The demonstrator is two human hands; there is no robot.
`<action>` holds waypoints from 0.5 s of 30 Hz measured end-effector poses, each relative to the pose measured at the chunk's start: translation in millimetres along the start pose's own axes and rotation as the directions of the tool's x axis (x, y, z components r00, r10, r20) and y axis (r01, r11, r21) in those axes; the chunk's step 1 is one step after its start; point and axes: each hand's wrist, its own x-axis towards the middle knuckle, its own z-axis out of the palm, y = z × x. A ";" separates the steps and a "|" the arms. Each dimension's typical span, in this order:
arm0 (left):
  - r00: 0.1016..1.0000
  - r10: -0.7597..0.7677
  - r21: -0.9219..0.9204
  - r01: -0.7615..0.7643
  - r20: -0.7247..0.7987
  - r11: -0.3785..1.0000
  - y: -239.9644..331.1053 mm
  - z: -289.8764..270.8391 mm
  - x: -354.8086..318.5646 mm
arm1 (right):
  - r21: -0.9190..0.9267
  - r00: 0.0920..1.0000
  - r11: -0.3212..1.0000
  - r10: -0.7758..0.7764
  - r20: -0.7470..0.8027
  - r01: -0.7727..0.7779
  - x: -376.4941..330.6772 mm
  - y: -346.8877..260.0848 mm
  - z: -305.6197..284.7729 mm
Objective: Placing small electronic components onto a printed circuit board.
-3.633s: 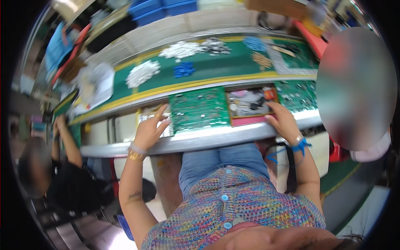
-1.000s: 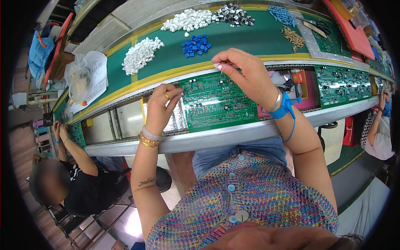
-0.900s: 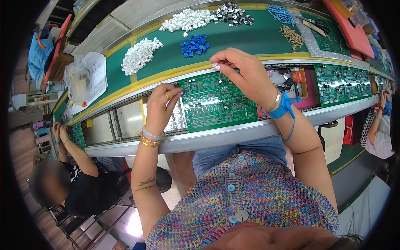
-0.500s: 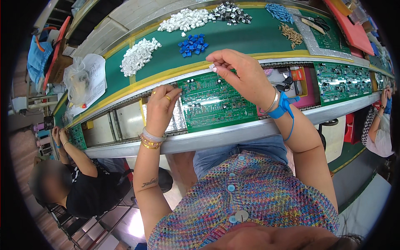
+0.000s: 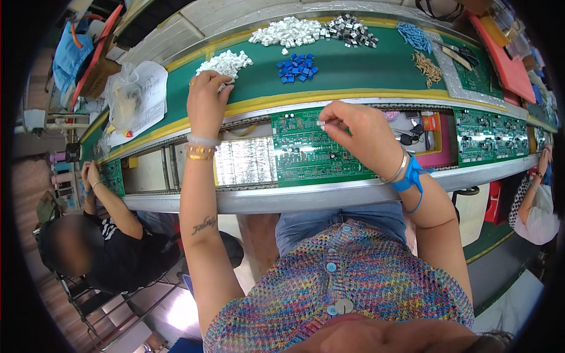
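Observation:
My left hand (image 5: pixel 207 97) is at the near edge of a pile of small white connectors (image 5: pixel 226 62), its fingers bent together around a white piece at the fingertips. Over the upper part of a green circuit board (image 5: pixel 312 150), my right hand (image 5: pixel 359 132) pinches a small white connector (image 5: pixel 321 124) between thumb and forefinger. The board lies in the rail track in front of me and carries several small parts. A blue strap (image 5: pixel 407 175) goes round my right wrist.
On the green bench lie blue terminal blocks (image 5: pixel 297 68), more white connectors (image 5: pixel 286 32), black parts (image 5: pixel 351 30), blue parts (image 5: pixel 414 37) and tan parts (image 5: pixel 426 69). More boards (image 5: pixel 491 135) sit along the track rightward. Other people work at both sides, one in a black shirt (image 5: pixel 138 253).
My left hand has gone from the board's left edge up to the white connector pile. My right hand has come down closer to the board, still pinching its connector. The whole view has shifted slightly.

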 end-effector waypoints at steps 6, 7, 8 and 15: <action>0.999 0.044 0.087 -0.043 -0.005 0.995 -3.5 12.0 0.3 | -0.232 0.966 0.940 -0.258 -0.004 0.250 2.0 10.0 18.7; 0.995 0.098 0.097 -0.093 -0.038 0.991 -2.5 9.9 -0.7 | -0.226 0.971 0.945 -0.238 0.026 0.237 2.1 9.7 21.4; 0.995 0.093 0.090 -0.089 -0.034 0.992 0.5 8.0 -3.1 | -0.227 0.973 0.946 -0.231 0.032 0.232 1.3 10.3 24.1; 0.971 -0.237 -0.475 0.218 0.021 0.853 20.1 -3.8 -11.4 | -0.295 0.962 0.917 -0.269 0.037 0.268 3.3 15.3 35.3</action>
